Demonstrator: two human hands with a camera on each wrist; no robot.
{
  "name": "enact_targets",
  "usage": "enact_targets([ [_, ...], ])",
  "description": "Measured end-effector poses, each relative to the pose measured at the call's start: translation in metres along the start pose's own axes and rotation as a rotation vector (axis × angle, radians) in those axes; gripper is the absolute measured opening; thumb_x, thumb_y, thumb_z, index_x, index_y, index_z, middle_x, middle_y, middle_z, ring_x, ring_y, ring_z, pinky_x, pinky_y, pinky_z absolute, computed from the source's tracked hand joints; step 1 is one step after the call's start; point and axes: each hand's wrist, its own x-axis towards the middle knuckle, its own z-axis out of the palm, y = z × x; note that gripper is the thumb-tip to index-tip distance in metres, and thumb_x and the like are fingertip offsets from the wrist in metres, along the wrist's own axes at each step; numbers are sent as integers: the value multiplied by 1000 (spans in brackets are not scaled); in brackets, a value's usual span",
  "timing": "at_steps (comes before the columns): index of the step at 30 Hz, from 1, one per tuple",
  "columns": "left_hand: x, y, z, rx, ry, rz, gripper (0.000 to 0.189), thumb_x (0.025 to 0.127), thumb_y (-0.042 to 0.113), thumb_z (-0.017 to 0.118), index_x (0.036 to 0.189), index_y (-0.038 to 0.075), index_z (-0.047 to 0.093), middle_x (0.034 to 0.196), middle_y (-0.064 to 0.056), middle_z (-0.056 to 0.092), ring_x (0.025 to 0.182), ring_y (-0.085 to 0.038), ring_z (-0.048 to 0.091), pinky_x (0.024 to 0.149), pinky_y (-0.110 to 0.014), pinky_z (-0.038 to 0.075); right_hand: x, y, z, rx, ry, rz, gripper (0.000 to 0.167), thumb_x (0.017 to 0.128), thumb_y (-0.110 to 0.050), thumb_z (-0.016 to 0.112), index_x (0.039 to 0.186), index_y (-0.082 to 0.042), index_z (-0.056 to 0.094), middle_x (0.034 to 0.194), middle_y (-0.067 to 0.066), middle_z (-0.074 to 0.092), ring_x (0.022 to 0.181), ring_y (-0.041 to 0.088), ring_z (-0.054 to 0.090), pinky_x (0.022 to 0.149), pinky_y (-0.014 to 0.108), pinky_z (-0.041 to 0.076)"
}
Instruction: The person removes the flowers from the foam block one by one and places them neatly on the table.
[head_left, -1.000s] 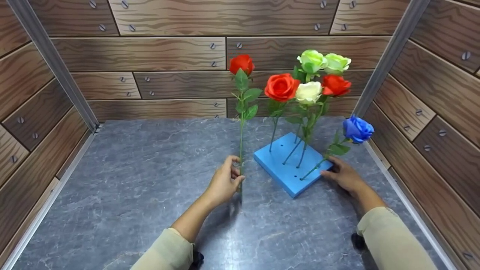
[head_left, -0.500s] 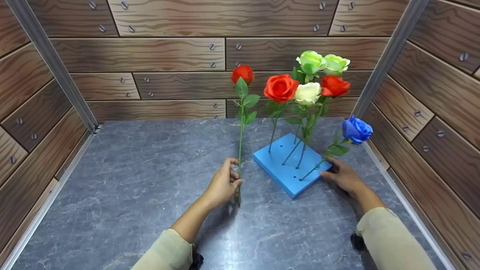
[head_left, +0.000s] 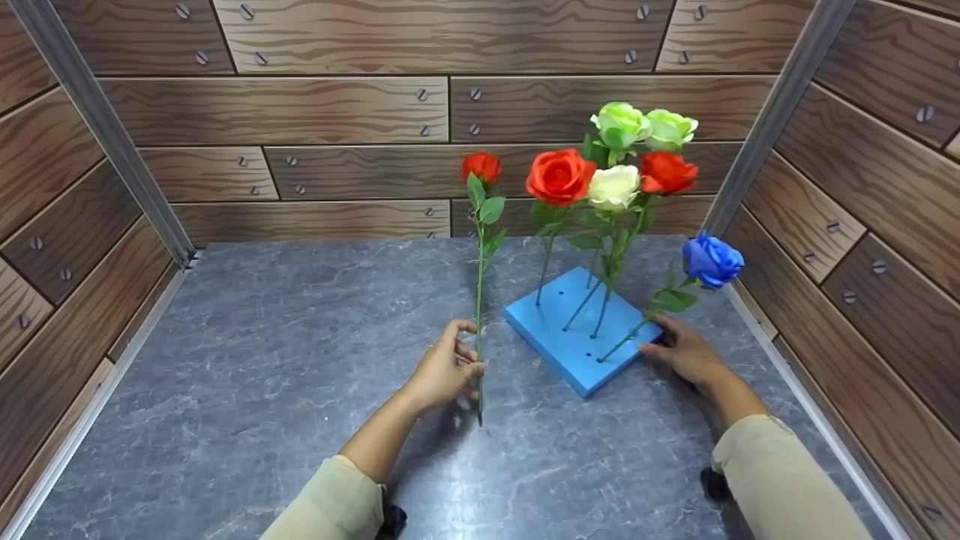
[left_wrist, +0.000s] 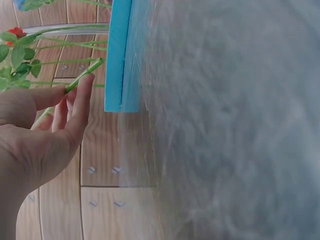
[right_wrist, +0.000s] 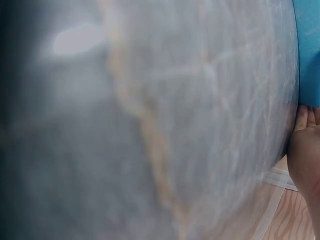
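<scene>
My left hand (head_left: 441, 373) pinches the green stem of a red artificial rose (head_left: 481, 167) between thumb and fingers. The rose stands nearly upright, left of a blue block (head_left: 547, 337) with small holes. In the left wrist view, the stem's cut end (left_wrist: 96, 65) sticks out past the fingertips, clear of the table. My right hand (head_left: 694, 358) grips the block's right corner, thumb in front and fingers behind. Rising from the block are a blue rose (head_left: 712, 260), a cream rose (head_left: 613, 187), green roses (head_left: 621, 124) and two red roses (head_left: 560, 177).
The block lies flat on a grey marbled table (head_left: 300, 337). Wood-patterned walls (head_left: 337, 109) close off the back and both sides, with metal strips at the corners. The blue rose leans out to the right over my right hand.
The left hand's rose has come down and its bloom sits lower. Its stem end now reaches further below the hand, nearer me. My right hand and the block keep their places.
</scene>
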Motion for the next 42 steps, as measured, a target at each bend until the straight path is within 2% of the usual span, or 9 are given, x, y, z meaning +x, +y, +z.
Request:
enact_targets([
  [5, 0, -1, 0, -92, -30, -74, 62, 100, -6, 71, 150, 17, 44, 115, -11, 55, 101, -32, 73, 73, -40, 70, 0, 0, 0, 50, -23, -8, 97, 104, -38, 75, 173, -2, 17, 179, 31, 13, 166, 51, 17, 135, 59, 27],
  [10, 1, -1, 2, -89, -44, -99, 64, 99, -8, 70, 152, 14, 41, 112, -11, 54, 92, -26, 70, 72, -40, 70, 1, 0, 0, 40, -18, -9, 96, 104, -38, 75, 173, -3, 19, 179, 31, 14, 166, 50, 19, 135, 58, 29],
  [19, 0, -4, 6, -165, -80, -138, 64, 99, -10, 69, 152, 4, 38, 109, -10, 52, 91, -24, 67, 74, -39, 71, 1, 1, 0, 51, -23, -2, 96, 103, -38, 76, 173, -4, 20, 179, 31, 14, 166, 52, 16, 135, 61, 27],
  [31, -1, -8, 13, -223, -82, -193, 62, 99, -13, 68, 150, 1, 37, 105, -8, 52, 89, -24, 66, 72, -37, 70, 1, 2, 1, 26, -12, -10, 95, 105, -38, 75, 172, -2, 19, 178, 32, 17, 165, 51, 20, 134, 59, 29],
  [36, 0, -9, 15, -220, -75, -202, 59, 99, -13, 67, 149, -1, 38, 101, -8, 52, 87, -22, 64, 69, -34, 70, 1, 1, 1, 34, -15, -10, 94, 106, -35, 73, 173, -2, 17, 178, 33, 17, 165, 50, 22, 132, 56, 33],
  [42, 1, -9, 16, -182, -71, -232, 57, 100, -12, 66, 148, 0, 40, 102, -8, 53, 83, -22, 65, 67, -32, 69, 1, 1, 1, 25, -7, -2, 96, 104, -41, 75, 173, -3, 19, 178, 32, 16, 165, 50, 22, 134, 59, 30],
])
